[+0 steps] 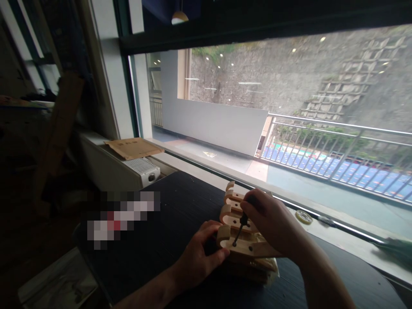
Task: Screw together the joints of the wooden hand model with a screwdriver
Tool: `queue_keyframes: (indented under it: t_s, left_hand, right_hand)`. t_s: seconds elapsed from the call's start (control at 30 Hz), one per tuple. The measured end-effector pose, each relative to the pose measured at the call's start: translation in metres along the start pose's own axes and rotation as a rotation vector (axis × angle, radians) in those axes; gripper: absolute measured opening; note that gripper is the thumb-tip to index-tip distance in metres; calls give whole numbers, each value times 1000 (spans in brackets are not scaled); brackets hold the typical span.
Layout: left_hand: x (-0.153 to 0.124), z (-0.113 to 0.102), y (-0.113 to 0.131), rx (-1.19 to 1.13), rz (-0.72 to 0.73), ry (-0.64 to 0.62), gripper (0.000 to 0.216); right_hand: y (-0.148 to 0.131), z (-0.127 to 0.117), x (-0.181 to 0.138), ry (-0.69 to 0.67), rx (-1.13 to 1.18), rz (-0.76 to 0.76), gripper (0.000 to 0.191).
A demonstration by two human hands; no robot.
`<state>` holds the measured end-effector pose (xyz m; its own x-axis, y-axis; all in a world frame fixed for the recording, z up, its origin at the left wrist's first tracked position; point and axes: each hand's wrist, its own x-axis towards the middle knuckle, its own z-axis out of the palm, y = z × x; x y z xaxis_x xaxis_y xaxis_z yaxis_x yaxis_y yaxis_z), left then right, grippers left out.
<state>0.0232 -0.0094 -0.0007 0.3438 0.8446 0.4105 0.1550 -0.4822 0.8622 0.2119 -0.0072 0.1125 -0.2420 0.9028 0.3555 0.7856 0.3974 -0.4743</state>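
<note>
Several pale wooden hook pieces (224, 233) with curled ends stand in a row on the dark table (180, 206), with dark holes or screw heads in their flat parts. My left hand (198, 257) is closed on the curled end of the nearest piece, thumb at its front. In my right hand (277, 221) is a screwdriver (238, 234) with a dark handle, mostly hidden by the fingers. Its shaft slants down to a dark screw or hole (234, 244) in that nearest piece. Below the wood lies a bundle in clear plastic (273, 271).
A roll of yellowish tape (304, 216) lies on the windowsill, and a green object (395, 253) is at the right. A brown envelope (133, 147) rests on a white unit at the left. The large window borders the table. A pixelated patch covers something on the table's left.
</note>
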Motion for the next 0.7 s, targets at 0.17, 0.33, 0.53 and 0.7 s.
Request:
queue_keyframes:
  t_s: [0.17, 0.33, 0.53, 0.7]
  left_hand:
    - [1, 0, 1, 11, -15, -11, 24]
    - [1, 0, -2, -10, 8, -7, 21]
    - [1, 1, -4, -3, 1, -11, 20]
    - [0, 1, 0, -17, -9, -24, 22]
  right_hand:
    - [6, 5, 7, 47, -53, 66, 36]
    - [12, -9, -18, -143, 99, 112, 23]
    - [24, -12, -79, -183, -46, 116, 30]
    - [26, 24, -87, -190, -97, 205, 41]
